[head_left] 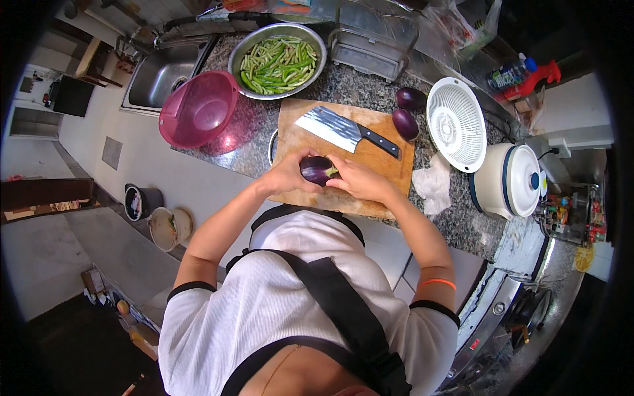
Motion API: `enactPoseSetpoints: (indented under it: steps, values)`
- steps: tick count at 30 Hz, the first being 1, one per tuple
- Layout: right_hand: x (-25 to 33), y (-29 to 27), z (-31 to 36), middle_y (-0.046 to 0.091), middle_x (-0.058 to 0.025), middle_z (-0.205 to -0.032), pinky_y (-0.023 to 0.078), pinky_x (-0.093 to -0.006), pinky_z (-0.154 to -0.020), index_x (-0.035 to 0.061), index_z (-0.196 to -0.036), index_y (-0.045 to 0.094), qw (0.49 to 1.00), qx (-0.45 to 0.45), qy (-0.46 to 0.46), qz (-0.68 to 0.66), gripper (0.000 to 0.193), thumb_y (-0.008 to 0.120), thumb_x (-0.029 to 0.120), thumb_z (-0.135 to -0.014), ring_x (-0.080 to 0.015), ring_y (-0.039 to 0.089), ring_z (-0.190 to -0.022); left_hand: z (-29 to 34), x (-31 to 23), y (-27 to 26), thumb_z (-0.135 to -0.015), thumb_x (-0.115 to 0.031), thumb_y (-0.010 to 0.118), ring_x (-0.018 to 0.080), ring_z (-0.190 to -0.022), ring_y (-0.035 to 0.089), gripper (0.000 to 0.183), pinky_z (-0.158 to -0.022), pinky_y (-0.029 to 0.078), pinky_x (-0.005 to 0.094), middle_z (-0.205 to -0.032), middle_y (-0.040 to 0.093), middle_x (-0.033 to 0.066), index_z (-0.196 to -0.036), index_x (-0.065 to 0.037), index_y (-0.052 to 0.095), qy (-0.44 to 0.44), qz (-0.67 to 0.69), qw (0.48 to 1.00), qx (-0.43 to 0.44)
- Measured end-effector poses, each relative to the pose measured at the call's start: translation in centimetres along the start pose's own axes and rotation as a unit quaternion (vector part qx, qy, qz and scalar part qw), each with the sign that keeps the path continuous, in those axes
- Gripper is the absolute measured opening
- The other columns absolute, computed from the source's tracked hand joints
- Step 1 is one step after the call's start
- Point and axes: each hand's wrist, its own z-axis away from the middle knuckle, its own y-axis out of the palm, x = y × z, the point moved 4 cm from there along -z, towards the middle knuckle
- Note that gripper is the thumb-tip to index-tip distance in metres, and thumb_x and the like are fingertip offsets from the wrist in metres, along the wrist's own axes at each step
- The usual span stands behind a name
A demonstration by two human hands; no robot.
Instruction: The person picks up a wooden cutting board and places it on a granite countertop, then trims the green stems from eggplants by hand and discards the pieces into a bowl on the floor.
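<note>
Between my two hands is a dark purple eggplant, held over the near edge of a wooden cutting board. My left hand wraps round its rounded end. The fingers of my right hand grip it at the green stem end. Just beyond, a cleaver with a black handle lies flat on the board, its handle toward the right. Two more eggplants, one nearer and one farther, rest on the granite counter right of the board.
A steel bowl of cut green beans and a pink plastic basin stand at the back left, near the sink. Rightward are a white colander, a crumpled white cloth and a rice cooker.
</note>
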Motion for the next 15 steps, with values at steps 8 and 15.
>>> enactPoseSetpoints:
  steps: [8, 15]
  values:
    - [-0.6, 1.0, -0.2, 0.053, -0.0248, -0.097, 0.036, -0.0449, -0.082, -0.0007, -0.124, 0.030, 0.988, -0.119, -0.027, 0.091, 0.050, 0.048, 0.018, -0.081, -0.0380, 0.051, -0.092, -0.7, 0.2, 0.0, -0.051, -0.009, 0.076, 0.0132, -0.084, 0.051, 0.061, -0.077, 0.043, 0.0256, -0.090, 0.052, 0.0056, -0.103, -0.003, 0.044, 0.029, -0.085, 0.995, -0.046]
    - [-1.6, 0.8, -1.1, 0.056, -0.0223, -0.087, 0.036, -0.0442, -0.078, 0.0010, -0.112, 0.040, 0.982, -0.167, -0.067, 0.050, 0.039, 0.046, 0.012, -0.075, -0.0365, 0.053, -0.086, -0.9, 0.0, -0.5, -0.051, -0.010, 0.075, 0.0122, -0.079, 0.050, 0.055, -0.073, 0.043, 0.0242, -0.086, 0.052, 0.0043, -0.098, -0.002, 0.047, 0.011, -0.041, 0.998, -0.054]
